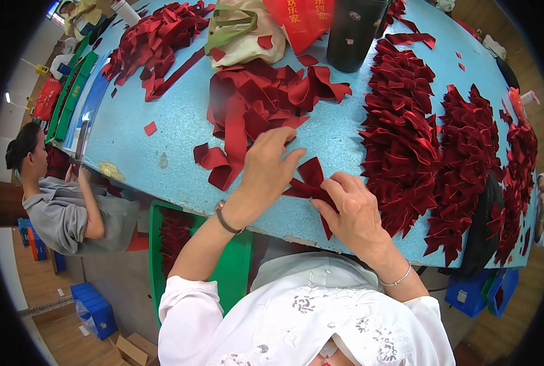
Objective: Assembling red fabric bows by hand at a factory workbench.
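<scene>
At centre of the frame I see the red cloth (312,172); I judge it light and soft, best pinched by its fold. Right hand (354,210), fingers narrow, is at its edge. Left hand (266,157), thumb parted, is beside the ribbon pile (263,88) above; its grip I cannot tell.

Right fingers (338,190) partly hide red ribbon (311,173); black tumbler (354,36) cropped at top.

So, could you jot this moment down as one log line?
Left hand: open, at loose red ribbon heap | Right hand: at red piece, grip unclear | Right side: layered red rows | Surface: blue tabletop
</scene>
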`<control>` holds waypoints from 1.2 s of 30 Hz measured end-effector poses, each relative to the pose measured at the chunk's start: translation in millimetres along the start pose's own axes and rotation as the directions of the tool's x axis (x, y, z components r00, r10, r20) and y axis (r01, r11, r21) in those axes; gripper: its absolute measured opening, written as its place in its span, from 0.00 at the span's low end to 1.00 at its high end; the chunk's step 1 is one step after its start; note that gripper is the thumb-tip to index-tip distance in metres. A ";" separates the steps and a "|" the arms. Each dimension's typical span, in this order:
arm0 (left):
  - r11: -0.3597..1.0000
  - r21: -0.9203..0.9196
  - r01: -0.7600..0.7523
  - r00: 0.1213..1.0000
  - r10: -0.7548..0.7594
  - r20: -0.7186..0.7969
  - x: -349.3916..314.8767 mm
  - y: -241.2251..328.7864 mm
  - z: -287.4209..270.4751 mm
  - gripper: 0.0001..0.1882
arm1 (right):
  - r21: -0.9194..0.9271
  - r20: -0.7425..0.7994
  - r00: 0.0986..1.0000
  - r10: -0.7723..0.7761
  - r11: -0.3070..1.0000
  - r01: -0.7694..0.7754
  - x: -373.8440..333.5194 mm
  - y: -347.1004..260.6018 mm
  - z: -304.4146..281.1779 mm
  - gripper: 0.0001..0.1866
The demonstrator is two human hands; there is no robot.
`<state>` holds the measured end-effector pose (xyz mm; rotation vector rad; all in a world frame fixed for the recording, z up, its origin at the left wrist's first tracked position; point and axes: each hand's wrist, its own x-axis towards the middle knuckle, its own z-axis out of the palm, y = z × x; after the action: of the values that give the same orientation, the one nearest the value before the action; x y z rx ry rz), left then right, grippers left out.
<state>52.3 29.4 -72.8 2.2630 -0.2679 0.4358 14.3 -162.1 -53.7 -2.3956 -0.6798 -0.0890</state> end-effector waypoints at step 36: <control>0.885 0.180 -0.428 0.819 0.297 0.491 -33.3 27.6 5.1 0.32 | -0.055 -0.020 0.944 -0.330 0.943 0.328 -24.5 31.5 22.5 0.14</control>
<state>13.8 9.1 -70.3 2.5828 -0.9530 0.1338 6.4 -180.5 -94.9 -2.3011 -1.0707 -0.2842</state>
